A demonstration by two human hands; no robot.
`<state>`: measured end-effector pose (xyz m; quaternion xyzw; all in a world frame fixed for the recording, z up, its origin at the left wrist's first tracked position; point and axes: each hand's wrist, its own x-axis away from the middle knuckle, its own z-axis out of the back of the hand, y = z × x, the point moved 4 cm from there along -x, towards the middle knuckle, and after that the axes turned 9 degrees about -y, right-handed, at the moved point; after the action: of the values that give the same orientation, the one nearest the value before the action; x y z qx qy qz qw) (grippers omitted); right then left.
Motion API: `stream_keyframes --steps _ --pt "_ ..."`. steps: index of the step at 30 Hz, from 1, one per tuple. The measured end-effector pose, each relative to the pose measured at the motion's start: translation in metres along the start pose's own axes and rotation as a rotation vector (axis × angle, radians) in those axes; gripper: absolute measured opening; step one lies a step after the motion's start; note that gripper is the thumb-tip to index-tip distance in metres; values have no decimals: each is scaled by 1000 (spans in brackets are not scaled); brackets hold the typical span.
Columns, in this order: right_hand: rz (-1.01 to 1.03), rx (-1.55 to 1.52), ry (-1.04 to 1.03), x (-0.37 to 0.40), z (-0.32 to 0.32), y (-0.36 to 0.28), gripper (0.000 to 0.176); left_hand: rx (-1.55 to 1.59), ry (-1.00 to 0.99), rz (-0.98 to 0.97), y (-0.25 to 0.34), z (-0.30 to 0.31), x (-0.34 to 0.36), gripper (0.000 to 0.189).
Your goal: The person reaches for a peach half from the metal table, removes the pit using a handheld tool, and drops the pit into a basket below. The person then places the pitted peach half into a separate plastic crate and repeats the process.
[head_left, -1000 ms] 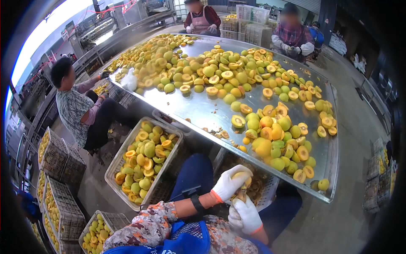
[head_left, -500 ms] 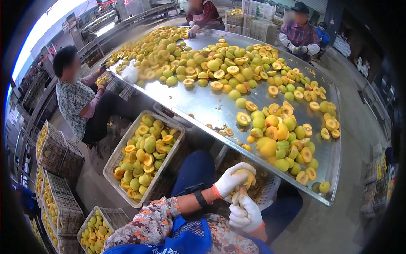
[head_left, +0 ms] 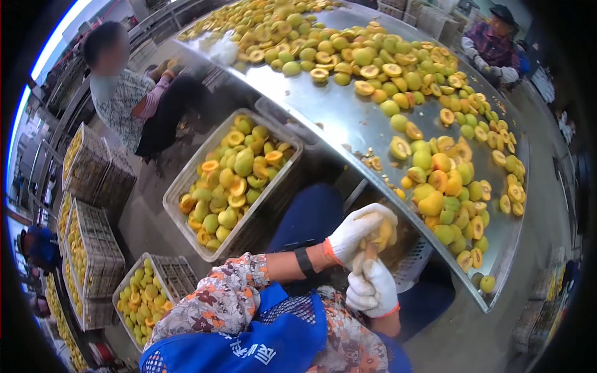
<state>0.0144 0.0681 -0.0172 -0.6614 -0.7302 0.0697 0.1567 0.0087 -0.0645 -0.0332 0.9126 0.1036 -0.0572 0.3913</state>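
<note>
In a white glove, my left hand [head_left: 364, 229] is closed around a yellow peach half [head_left: 385, 233]. My right hand [head_left: 373, 290], gloved too, grips a small tool with a brownish handle [head_left: 371, 251] and holds it up against the fruit. The tool's working end is hidden by the peach and fingers. Both hands are close together above a white perforated crate [head_left: 413, 264] between my knees, with brownish bits in it. Just beyond them is the edge of a metal table [head_left: 311, 115] bearing many peach halves [head_left: 435, 180].
A crate of peach halves [head_left: 233, 180] stands left of my knee. A smaller filled crate [head_left: 168, 280] and stacked crates [head_left: 93, 267] are farther left. One person [head_left: 121, 93] sits at the table's left side, another [head_left: 494, 46] at its far right. A clear plastic bag [head_left: 224, 48] lies on the table.
The view has shifted, so the table sits higher and farther right. My hands stay together on the peach and tool. The seated person at left has turned their head and moved their hands.
</note>
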Motion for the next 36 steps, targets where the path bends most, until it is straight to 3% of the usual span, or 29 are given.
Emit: stream_keyframes --steps 7,9,10,11,13,14,15,16,17,18,21,23,24,25,27,30,31,33,35,36 --pt "-7 89 168 -8 1 -2 15 124 306 20 -4 1 11 46" --pt "5 146 6 -9 1 -4 18 334 541 16 1 9 9 47" --pt "27 148 18 -7 4 -4 15 238 567 19 10 22 9 47" --pt "26 145 19 -4 6 -4 15 102 427 -61 26 38 12 48" --pt "87 203 325 7 21 -8 11 -269 596 -75 61 68 16 45" --pt "115 193 414 12 25 -10 10 -429 589 -144 81 88 18 37" --pt "113 190 416 16 29 -10 10 -853 677 -137 104 105 21 27" --pt "128 210 466 23 37 -10 10 -584 774 -304 108 145 18 19" --pt "146 226 519 30 45 -9 11 -955 803 -352 128 167 20 18" --pt "128 302 535 35 55 -7 11 -1222 841 -302 146 179 21 20" --pt "147 259 631 41 57 -7 13 -1771 884 147 171 242 17 39" --pt "128 253 647 45 61 -5 13 -1952 811 267 162 300 31 42" --pt "110 262 652 46 63 -6 13 -2130 741 372 160 316 31 45" --pt "126 259 657 46 64 -9 13 -2133 723 360 164 313 27 45" --pt "91 238 657 50 64 -6 13 -1917 899 88 176 290 17 36" --pt "128 171 627 55 73 -4 14 -1909 820 -446 176 224 -20 27" --pt "127 179 646 52 71 -4 13 -1849 770 -362 170 180 -37 28" --pt "131 240 651 51 81 -3 16 -1754 558 -345 142 122 -74 30" --pt "119 322 676 49 86 -2 18 -1738 193 -318 104 113 -120 36" --pt "102 350 709 46 83 -4 21 -1737 123 -221 87 102 -139 40"
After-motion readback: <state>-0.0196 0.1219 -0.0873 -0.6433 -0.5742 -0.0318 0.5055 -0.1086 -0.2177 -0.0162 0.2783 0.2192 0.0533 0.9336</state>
